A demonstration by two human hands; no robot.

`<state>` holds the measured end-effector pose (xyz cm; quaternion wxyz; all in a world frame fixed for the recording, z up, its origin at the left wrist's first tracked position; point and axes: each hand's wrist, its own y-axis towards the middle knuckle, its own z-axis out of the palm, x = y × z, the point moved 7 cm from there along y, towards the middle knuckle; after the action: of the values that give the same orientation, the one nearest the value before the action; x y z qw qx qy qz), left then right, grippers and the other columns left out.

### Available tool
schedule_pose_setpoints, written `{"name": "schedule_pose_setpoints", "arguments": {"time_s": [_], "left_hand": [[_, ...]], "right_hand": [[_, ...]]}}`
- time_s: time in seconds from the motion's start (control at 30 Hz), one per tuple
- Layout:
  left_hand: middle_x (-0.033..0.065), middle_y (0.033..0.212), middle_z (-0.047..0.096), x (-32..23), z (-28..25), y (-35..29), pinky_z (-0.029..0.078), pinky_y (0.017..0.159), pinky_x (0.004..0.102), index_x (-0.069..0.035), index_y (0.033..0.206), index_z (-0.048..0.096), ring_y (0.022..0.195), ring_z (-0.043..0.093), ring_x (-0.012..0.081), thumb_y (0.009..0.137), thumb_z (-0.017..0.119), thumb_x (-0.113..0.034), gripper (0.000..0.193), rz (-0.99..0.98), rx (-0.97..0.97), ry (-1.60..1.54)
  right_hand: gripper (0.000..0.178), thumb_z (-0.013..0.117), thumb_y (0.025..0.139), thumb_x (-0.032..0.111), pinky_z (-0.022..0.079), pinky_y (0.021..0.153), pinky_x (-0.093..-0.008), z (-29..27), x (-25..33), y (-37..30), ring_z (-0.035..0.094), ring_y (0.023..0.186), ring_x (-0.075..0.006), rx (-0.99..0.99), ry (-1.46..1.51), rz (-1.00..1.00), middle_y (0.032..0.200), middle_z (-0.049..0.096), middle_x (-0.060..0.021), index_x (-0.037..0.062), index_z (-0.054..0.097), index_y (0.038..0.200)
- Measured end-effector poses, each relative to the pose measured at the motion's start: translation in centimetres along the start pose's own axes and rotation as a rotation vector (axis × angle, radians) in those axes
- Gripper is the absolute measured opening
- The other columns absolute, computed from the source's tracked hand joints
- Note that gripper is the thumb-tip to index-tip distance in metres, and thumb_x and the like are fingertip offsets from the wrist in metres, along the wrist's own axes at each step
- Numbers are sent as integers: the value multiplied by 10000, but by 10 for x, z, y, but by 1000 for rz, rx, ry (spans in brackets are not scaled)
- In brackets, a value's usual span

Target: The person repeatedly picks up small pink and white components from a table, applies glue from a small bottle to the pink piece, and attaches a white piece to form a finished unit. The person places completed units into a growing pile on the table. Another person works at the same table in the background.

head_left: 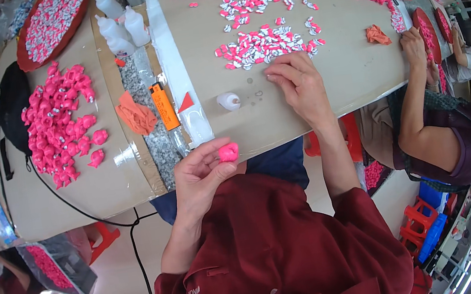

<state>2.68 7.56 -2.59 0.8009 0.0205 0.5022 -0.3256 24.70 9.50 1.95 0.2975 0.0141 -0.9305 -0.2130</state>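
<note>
Between the thumb and fingers of my left hand [199, 169] is a small rounded pink plastic piece [228, 152], held just past the table's near edge. My right hand [302, 85] hovers at the near side of a pile of small pink-and-white pieces [269, 46]. Its fingers are curled together in a pinch; whether anything tiny is between them I cannot make out. A small white dropper bottle [228, 101] is on the table between my two hands, beside a few wet-looking spots.
Pink figures [61, 121] lie heaped at left, near an orange cloth [136, 113] and orange box [165, 106]. White squeeze bottles [135, 27] and a red tray [55, 22] stand farther back. A co-worker's hand [413, 47] works at right. A black cable [136, 253] hangs at left.
</note>
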Motion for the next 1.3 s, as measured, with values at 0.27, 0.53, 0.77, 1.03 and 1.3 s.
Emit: {"name": "schedule_pose_setpoints", "arguments": {"time_s": [0.27, 0.53, 0.77, 1.03, 1.3], "left_hand": [[116, 1020, 595, 0, 7, 6, 538, 716, 266, 42, 1101, 527, 878, 604, 145, 788, 609, 58, 324, 36, 19, -38], [96, 985, 605, 3, 10, 4, 512, 679, 222, 35, 1063, 551, 848, 613, 136, 780, 617, 64, 292, 94, 35, 56], [100, 998, 614, 5, 13, 5, 508, 714, 233, 25, 1063, 558, 868, 612, 143, 783, 619, 54, 288, 106, 48, -14], [105, 982, 622, 18, 13, 3, 510, 780, 262, 22, 1039, 569, 882, 605, 146, 791, 618, 30, 253, -100, 73, -286], [92, 1031, 593, -3, 21, 1, 508, 777, 239, -12, 1041, 628, 879, 589, 130, 747, 657, 41, 300, 140, 84, 124]], "right_hand": [[77, 612, 782, 9, 453, 591, -251, 4, 50, -45, 585, 678, -139, 63, 663, 472, 815, 619, -88, 4, 623, 858], [83, 644, 779, 54, 436, 554, -234, 21, 64, -58, 571, 664, -123, 78, 726, 430, 777, 632, -59, 24, 656, 855], [130, 664, 736, 27, 437, 555, -256, 15, 75, -54, 560, 641, -166, 36, 516, 256, 742, 630, -63, 20, 661, 866], [277, 686, 672, -17, 418, 550, -255, 2, 95, -52, 523, 649, -191, -18, 333, -123, 765, 578, -63, 30, 668, 945], [158, 685, 747, 28, 427, 571, -218, 19, 47, -63, 537, 640, -81, 288, 913, 581, 781, 607, -45, 0, 668, 901]]}}
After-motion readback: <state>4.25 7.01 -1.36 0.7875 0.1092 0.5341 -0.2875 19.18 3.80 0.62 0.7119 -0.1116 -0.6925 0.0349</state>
